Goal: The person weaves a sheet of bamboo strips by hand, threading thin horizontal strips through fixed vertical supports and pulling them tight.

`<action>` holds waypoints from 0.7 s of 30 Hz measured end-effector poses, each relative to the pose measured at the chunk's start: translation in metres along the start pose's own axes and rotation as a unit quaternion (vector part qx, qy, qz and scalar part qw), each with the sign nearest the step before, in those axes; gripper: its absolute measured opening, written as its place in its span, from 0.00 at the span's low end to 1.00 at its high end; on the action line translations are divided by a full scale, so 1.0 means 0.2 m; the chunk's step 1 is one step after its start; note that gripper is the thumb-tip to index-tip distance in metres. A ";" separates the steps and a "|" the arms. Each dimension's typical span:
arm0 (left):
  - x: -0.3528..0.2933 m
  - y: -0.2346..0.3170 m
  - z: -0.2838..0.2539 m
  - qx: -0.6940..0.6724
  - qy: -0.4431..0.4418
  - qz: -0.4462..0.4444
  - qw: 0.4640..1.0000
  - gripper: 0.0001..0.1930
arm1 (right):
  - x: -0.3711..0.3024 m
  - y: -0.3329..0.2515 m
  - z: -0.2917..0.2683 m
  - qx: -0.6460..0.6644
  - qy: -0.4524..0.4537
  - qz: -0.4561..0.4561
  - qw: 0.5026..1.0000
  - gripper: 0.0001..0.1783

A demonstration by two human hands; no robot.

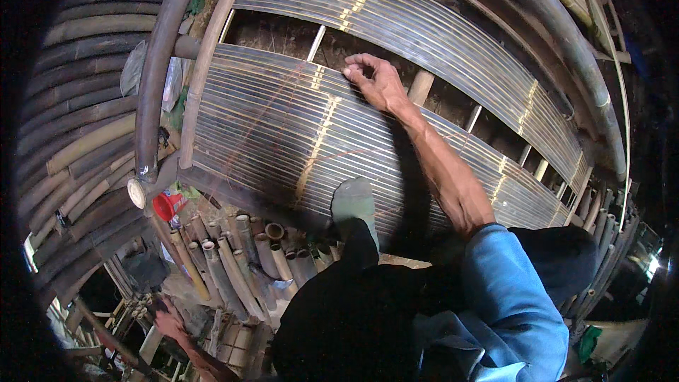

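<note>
My right hand (378, 83), in a blue sleeve, is over the inner edge of a slatted bamboo panel (276, 110). Its thumb and forefinger are bent together in a pinch, and what they hold, if anything, is too small to make out. Dark slats and pale binding strips (317, 138) make up this panel. Beyond a gap crossed by short struts lies a second slatted panel (431, 28). Down at the lower left my left hand (170, 322) reaches among bamboo pieces; its fingers are dim and blurred. My socked foot (353, 201) rests on the nearer panel.
Upright cut bamboo tubes (226, 269) stand packed below the panel. A thick bamboo post (159, 78) rises at the left, beside stacked poles (92, 53). A red container (168, 205) sits near the post's foot. Another thick pole (559, 21) curves along the far right.
</note>
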State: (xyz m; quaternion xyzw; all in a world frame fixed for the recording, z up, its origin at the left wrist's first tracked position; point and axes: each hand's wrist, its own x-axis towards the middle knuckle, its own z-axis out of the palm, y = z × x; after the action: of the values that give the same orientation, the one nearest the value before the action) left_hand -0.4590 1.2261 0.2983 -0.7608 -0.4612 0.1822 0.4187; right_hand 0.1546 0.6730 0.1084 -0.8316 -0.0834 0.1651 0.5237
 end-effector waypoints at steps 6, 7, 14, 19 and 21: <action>-0.28 -0.22 0.12 -0.028 -0.110 -0.108 0.988 0.23 | 0.01 0.05 0.01 -0.016 -0.022 0.051 0.998 0.19; -0.31 -0.17 0.10 -0.066 -0.102 -0.091 0.988 0.22 | 0.01 0.05 0.03 -0.015 -0.023 0.053 0.998 0.19; -0.10 1.49 -0.89 -0.580 0.096 0.149 0.795 0.14 | -0.01 -0.01 0.02 -0.142 -0.048 0.102 0.984 0.30; -0.15 2.22 -1.53 -0.629 0.184 0.294 0.696 0.13 | -0.02 -0.06 0.07 -0.157 -0.043 0.084 0.983 0.32; -0.23 2.35 -1.61 -0.660 0.179 0.269 0.679 0.13 | -0.01 -0.04 0.08 -0.200 -0.021 0.084 0.976 0.32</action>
State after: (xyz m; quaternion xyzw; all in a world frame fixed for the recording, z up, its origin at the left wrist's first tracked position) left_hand -0.0110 0.9297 0.1030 -0.9491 -0.1537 -0.2042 -0.1842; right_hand 0.1477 0.6899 0.1099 -0.9198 -0.0551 0.2057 0.3296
